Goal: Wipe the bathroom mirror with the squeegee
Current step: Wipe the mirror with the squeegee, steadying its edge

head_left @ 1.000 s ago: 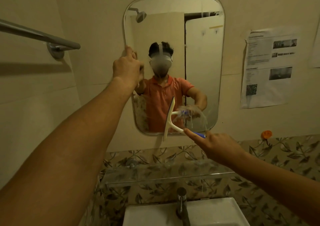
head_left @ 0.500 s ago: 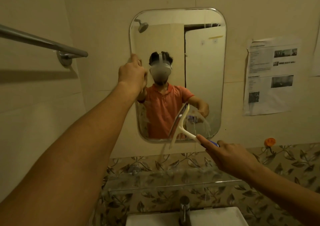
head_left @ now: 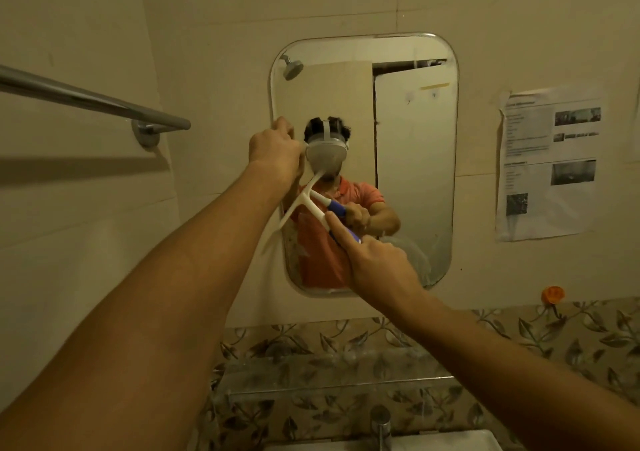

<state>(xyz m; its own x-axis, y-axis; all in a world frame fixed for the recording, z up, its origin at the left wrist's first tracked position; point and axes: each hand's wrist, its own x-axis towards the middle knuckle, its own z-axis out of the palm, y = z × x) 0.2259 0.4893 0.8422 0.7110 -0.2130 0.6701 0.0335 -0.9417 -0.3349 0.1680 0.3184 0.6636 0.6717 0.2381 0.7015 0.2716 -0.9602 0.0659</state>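
Observation:
A rounded rectangular mirror [head_left: 412,145] hangs on the beige tiled wall. My right hand [head_left: 377,263] grips the blue handle of a white squeegee [head_left: 304,204], index finger stretched along the handle. Its long blade is tilted diagonally over the mirror's left edge, running from lower left to upper right. My left hand [head_left: 275,151] is closed on the mirror's left edge, just above the blade's upper end. The lower part of the mirror looks smeared and wet.
A metal towel rail [head_left: 93,100] juts from the left wall. A printed paper sheet [head_left: 550,163] is stuck right of the mirror, with an orange hook [head_left: 553,294] below it. A glass shelf [head_left: 332,371], a tap [head_left: 381,426] and a white sink [head_left: 446,442] lie below.
My right hand has carried the squeegee up and left, from the mirror's bottom middle to its left edge. The view has tilted, so the mirror sits lower in frame. My left hand stays on the edge.

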